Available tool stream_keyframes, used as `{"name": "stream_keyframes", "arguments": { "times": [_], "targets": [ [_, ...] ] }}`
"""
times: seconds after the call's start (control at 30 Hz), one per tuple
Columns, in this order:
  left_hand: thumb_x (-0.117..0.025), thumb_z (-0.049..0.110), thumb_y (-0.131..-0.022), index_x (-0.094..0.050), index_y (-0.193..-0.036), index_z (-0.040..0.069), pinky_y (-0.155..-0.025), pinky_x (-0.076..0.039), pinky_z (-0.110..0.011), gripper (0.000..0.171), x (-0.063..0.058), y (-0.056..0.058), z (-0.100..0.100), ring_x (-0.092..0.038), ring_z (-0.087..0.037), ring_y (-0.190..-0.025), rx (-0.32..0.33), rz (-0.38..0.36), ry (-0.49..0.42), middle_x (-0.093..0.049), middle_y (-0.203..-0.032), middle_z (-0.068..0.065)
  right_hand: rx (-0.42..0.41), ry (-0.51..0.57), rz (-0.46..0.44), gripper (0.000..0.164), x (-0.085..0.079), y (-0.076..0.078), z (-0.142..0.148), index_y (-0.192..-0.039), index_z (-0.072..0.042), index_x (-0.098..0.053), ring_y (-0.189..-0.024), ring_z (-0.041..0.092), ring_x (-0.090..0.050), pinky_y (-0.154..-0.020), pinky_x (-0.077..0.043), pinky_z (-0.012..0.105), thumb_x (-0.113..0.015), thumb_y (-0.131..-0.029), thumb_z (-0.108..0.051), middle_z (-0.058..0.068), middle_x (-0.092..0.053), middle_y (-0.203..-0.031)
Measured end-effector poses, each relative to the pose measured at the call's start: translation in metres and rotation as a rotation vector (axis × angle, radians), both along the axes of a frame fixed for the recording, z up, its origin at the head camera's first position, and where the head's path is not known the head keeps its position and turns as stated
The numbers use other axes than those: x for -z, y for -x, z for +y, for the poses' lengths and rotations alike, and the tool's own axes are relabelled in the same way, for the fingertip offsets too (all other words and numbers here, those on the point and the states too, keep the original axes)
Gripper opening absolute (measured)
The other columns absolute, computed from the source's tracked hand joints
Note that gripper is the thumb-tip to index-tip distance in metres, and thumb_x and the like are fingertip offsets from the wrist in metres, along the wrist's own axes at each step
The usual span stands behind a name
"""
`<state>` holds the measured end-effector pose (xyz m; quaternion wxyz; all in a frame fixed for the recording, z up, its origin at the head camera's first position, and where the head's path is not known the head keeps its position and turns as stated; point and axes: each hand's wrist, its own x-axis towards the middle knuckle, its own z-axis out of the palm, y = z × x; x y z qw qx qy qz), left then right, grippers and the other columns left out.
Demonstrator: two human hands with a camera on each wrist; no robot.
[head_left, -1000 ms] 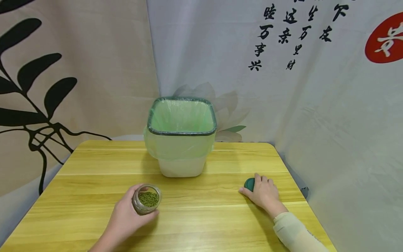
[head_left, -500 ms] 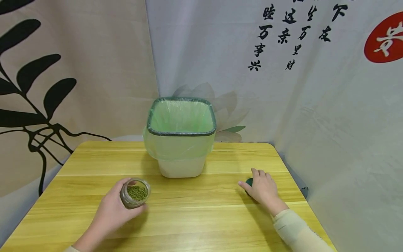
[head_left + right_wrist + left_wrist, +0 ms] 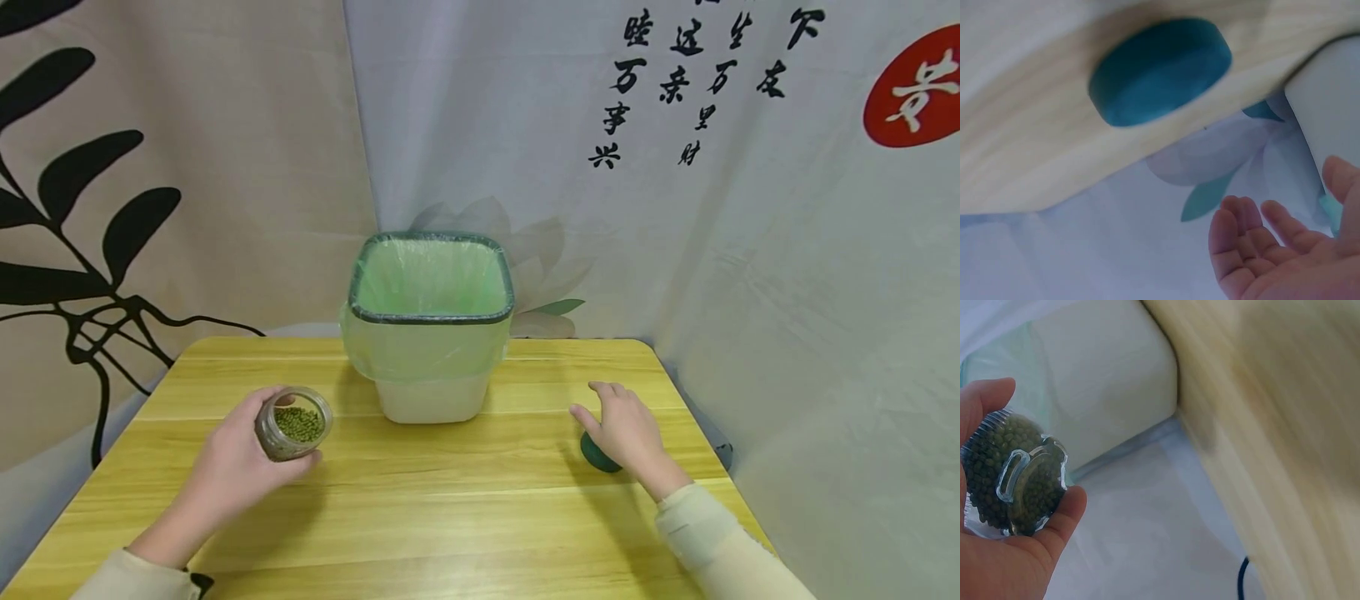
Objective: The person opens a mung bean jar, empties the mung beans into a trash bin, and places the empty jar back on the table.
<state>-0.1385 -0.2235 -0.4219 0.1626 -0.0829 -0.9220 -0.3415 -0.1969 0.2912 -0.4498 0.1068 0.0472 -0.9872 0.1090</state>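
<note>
My left hand (image 3: pixel 236 454) grips a clear jar (image 3: pixel 292 423) around its side, its uncovered mouth tilted toward the head camera. Small green beans (image 3: pixel 1004 469) fill part of the jar, seen through its ribbed wall in the left wrist view. On the right of the table lies a round dark green lid (image 3: pixel 1160 72), partly hidden behind my right hand (image 3: pixel 626 429) in the head view. That hand hovers over it, apart from the lid in the right wrist view, with thumb and fingers spread and nothing held.
A whitish bin (image 3: pixel 435 400) lined with a pale green bag stands at the back middle of the wooden table (image 3: pixel 450 517). Its dark green rim faces up. Printed cloth (image 3: pixel 525 108) hangs behind the table and along the right side.
My left hand has carried the jar left and a little farther back. My right hand has come off the lid and moved slightly forward, leaving the lid on the table.
</note>
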Motion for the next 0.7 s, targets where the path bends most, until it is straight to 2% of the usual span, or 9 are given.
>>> {"name": "stream_keyframes", "arguments": {
  "times": [0.13,0.37,0.7],
  "targets": [
    [-0.103,0.034,-0.068,-0.051,-0.145,-0.003,-0.090,-0.058,-0.065,0.100,-0.010,0.008,-0.006,-0.068,-0.048,-0.114,0.003,0.000,0.018,-0.068,-0.129,-0.027,-0.006,0.021,0.026,0.064,-0.014,0.002,-0.002,-0.149,-0.003,-0.059,-0.129,0.048,-0.063,-0.098,-0.057,0.066,-0.063,-0.106,-0.051,0.026,-0.063,-0.146],
    [-0.099,0.044,-0.072,-0.046,-0.149,-0.004,-0.088,-0.056,-0.065,0.105,-0.025,0.023,-0.014,-0.065,-0.051,-0.116,-0.016,-0.068,0.026,-0.065,-0.132,-0.032,-0.045,0.067,0.051,0.064,-0.040,0.007,-0.015,-0.153,-0.007,-0.056,-0.134,0.044,-0.062,-0.101,-0.056,0.065,-0.060,-0.107,-0.053,0.021,-0.062,-0.150],
    [-0.098,0.044,-0.075,-0.042,-0.153,-0.002,-0.088,-0.054,-0.065,0.107,-0.057,0.043,-0.012,-0.061,-0.051,-0.117,-0.004,-0.031,0.048,-0.061,-0.134,-0.031,-0.185,0.118,0.177,0.061,-0.079,0.011,-0.052,-0.151,-0.010,-0.058,-0.140,0.038,-0.059,-0.110,-0.054,0.060,-0.064,-0.106,-0.050,0.014,-0.063,-0.150]
  ]
}}
